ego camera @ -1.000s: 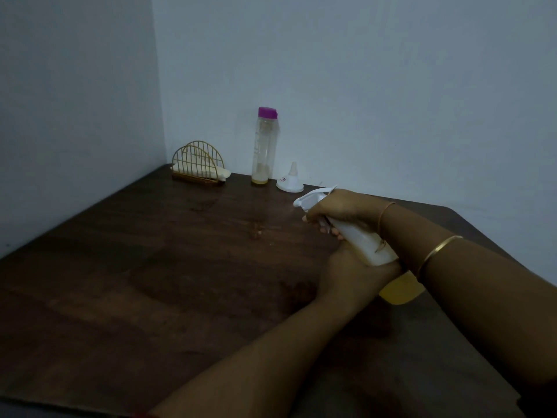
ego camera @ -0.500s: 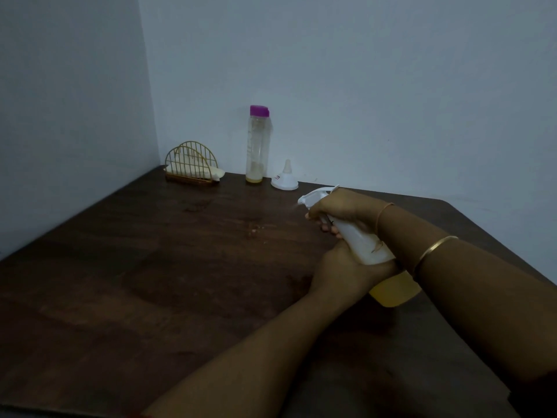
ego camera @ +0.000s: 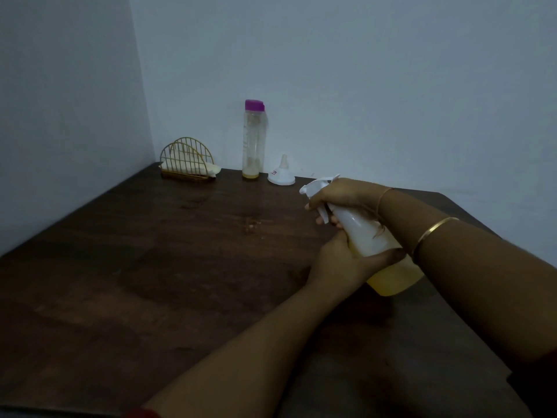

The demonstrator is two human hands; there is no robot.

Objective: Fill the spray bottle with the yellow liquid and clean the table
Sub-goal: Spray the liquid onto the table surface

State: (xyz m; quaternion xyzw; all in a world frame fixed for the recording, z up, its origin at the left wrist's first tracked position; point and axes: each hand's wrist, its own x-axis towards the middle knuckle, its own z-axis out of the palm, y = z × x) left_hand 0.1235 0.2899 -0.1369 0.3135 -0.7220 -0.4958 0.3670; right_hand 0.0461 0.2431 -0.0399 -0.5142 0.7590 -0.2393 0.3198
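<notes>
1. Spray bottle (ego camera: 364, 233): it is held tilted above the table (ego camera: 150, 297), to the right of the purple-capped bottle (ego camera: 253, 140) and nearer the person, with its nozzle aimed towards the wood in front of that bottle.
2. The right hand (ego camera: 340, 196) is wrapped round the white spray head with its fingers curled under at the trigger. The left hand (ego camera: 340, 267) clasps the body lower down and steadies it.
3. Filling looks done to me: yellow liquid (ego camera: 394, 280) sits in the base of the spray bottle. The purple-capped bottle stands capped and nearly drained, with only a thin yellow layer at its bottom.
4. The white funnel (ego camera: 281, 176) rests mouth-down just right of the purple-capped bottle, out of use, which fits that reading.
5. Spraying seems to be the step in hand. A few pale droplets (ego camera: 250, 223) glint on the wood in front of the purple-capped bottle, though in this dim light I cannot tell how much of the surface is wet.
6. Wiping is left. The wire holder (ego camera: 187, 164) to the left of the purple-capped bottle has white napkins or cloth in it, and neither hand holds one.
</notes>
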